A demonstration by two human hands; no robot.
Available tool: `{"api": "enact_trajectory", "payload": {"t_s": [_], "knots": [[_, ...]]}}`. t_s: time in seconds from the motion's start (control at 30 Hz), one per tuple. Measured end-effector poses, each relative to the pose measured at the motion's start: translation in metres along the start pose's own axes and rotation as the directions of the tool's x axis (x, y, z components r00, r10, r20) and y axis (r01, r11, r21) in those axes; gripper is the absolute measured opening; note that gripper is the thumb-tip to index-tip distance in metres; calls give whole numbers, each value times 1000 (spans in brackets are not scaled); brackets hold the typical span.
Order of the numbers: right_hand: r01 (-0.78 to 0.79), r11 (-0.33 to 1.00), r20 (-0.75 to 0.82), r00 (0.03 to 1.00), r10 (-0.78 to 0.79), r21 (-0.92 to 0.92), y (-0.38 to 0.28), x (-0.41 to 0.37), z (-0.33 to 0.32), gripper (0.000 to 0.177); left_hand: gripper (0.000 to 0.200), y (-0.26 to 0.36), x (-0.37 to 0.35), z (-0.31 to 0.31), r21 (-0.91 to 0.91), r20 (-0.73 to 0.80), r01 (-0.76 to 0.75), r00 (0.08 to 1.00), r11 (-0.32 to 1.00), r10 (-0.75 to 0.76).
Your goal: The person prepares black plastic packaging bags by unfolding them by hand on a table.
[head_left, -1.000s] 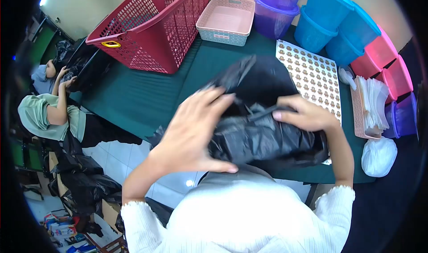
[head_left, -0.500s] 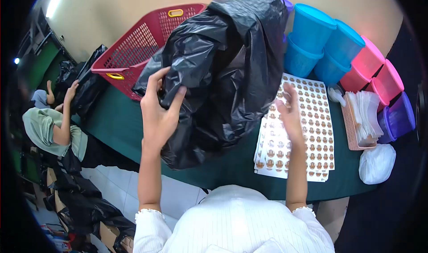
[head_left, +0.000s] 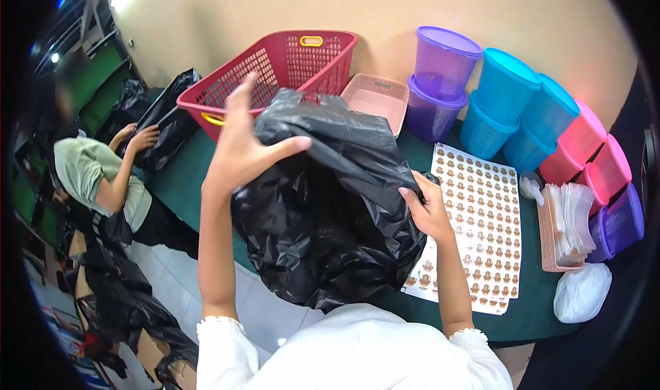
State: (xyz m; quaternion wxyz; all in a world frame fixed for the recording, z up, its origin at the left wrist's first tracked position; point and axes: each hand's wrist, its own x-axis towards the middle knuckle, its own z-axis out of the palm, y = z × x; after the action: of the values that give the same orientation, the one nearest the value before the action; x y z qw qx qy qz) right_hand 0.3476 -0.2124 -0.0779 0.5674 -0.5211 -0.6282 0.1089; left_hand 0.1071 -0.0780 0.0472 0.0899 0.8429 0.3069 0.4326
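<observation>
A large black plastic bag (head_left: 323,232) hangs in front of my chest, its mouth gaping toward me and its lower part crumpled. My right hand (head_left: 430,208) pinches the bag's rim on the right side, thumb on the near face. On the left, my left hand (head_left: 240,142) is open, thumb and fingers spread apart, right beside the upper left rim. The thumb tip lies over the black plastic; whether it touches cannot be told. Printed sticker sheets (head_left: 481,218) lie in a stack on the green-covered table, partly behind my right forearm.
Behind the bag stand a red laundry basket (head_left: 199,94) and a shallow pink tray (head_left: 377,101). Purple tubs (head_left: 447,60), blue tubs (head_left: 509,84) and pink tubs (head_left: 584,132) line the back. A holder of clear sleeves (head_left: 570,218) is at right. Another person (head_left: 103,173) handles black bags at left.
The bag has come down and nearer, and its mouth now shows. My right hand has taken hold of the rim, while my left hand has let go and spread its fingers.
</observation>
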Motion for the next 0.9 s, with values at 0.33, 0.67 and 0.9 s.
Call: {"api": "enact_trajectory", "payload": {"t_s": [0.33, 0.67, 0.9], "knots": [[-55, 998, 12, 998, 56, -40, -31, -42, -46, 11, 44, -4, -70, 16, -250, 586, -43, 788, 967, 186], [-820, 480, 949, -243, 200, -312, 7, -95, -47, 39, 72, -14, -152, 26, 251, 952, 456, -276, 854, -132], [-558, 745, 896, 6, 444, -366, 12, -67, -45, 38, 64, 10, -114, 15, 60, 762, 86, 639, 995, -101]]}}
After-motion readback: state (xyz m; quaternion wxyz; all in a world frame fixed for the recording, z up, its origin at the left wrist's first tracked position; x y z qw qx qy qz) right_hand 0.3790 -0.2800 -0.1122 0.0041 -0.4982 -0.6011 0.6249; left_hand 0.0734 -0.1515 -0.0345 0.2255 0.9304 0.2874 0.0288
